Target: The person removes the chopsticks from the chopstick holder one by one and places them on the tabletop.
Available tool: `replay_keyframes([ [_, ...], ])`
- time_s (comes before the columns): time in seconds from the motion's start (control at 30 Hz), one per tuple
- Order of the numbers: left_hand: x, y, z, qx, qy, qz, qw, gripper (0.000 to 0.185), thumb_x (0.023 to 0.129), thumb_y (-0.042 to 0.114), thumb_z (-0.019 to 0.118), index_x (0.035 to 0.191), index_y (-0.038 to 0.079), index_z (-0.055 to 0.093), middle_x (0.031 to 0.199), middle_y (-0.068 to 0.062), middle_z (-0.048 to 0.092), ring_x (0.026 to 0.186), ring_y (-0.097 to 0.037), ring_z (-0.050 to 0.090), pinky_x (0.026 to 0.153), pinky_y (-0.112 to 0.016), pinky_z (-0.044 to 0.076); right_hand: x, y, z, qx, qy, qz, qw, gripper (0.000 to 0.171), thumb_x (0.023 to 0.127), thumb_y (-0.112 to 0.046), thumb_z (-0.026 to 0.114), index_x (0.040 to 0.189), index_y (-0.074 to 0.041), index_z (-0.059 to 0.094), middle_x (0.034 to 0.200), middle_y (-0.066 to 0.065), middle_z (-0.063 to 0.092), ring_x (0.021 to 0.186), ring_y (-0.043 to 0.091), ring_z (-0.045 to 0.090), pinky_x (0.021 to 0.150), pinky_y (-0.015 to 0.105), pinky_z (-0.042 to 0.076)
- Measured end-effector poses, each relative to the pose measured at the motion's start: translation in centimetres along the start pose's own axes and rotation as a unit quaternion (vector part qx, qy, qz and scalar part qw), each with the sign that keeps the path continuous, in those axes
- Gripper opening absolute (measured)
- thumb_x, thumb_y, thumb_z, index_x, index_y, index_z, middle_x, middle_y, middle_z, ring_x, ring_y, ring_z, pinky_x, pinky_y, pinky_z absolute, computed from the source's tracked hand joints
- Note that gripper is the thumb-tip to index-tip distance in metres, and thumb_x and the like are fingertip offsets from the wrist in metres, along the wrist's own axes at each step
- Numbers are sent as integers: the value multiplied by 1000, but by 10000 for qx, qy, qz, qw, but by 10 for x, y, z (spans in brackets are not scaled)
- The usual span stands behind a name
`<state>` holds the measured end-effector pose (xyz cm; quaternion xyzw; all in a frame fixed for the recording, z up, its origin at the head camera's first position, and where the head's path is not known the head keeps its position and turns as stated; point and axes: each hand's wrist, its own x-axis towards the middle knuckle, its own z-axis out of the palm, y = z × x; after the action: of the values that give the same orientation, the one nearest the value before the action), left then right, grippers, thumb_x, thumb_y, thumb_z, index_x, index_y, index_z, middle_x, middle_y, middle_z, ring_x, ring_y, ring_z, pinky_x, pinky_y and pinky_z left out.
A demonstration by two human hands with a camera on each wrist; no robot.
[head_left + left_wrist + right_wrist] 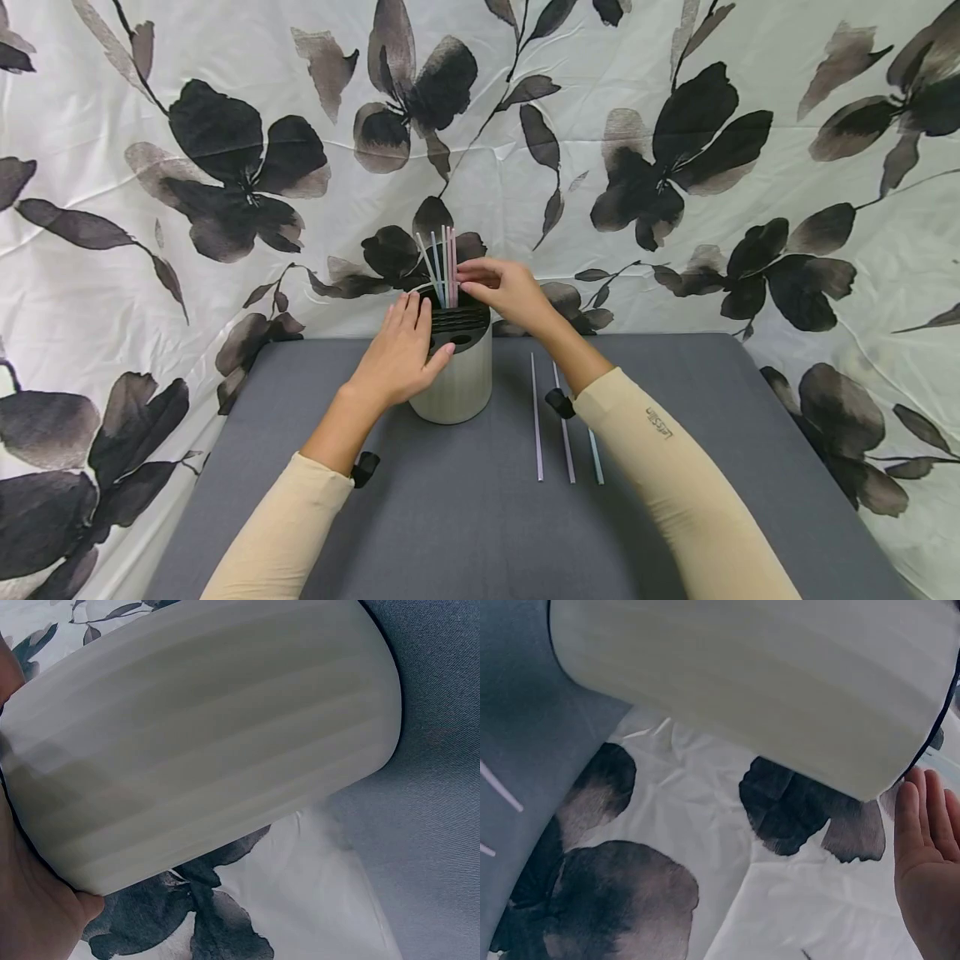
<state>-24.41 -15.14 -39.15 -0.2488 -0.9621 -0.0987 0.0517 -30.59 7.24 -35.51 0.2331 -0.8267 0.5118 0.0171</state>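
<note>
Slim pastel straws stand at the centre of the frame in a pale cylindrical organizer (its black top is slotted). The right hand has its fingertips beside the pink ones; whether it pinches any, I cannot tell. The left hand rests, fingers extended, on the rim. Three loose straws lie right of centre on the grey table, before floral cloth.

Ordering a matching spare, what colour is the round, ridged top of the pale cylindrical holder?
The ridged top is black, best seen in the head view.
</note>
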Motion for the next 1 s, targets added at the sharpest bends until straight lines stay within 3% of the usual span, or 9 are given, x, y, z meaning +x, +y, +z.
replay_keyframes([
  [0.5,2,0,3,55,5,-38,10000,85,107,55,36,160,-10,21,167,-33,16,159,-45,9,129,-56,14,13,-7,18,-71,-346,353,9987,46,102,-15,67,145,-1,58,143,14,64,129,26,65,103,39,55],
  [0.77,-1,0,3,57,-22,13,10000,85,107,55,35,160,-10,21,168,-32,15,159,-45,7,129,-56,13,9,-15,31,-424,-194,401,9981,52,102,-16,66,151,-4,52,148,14,60,131,25,64,103,37,55],
  [1.0,-4,-1,1,-19,5,69,10000,84,107,54,35,160,-9,21,168,-32,16,159,-44,8,129,-55,14,8,-17,41,-771,230,330,9962,48,101,-16,68,147,-6,56,134,12,69,121,24,70,99,36,58],
])
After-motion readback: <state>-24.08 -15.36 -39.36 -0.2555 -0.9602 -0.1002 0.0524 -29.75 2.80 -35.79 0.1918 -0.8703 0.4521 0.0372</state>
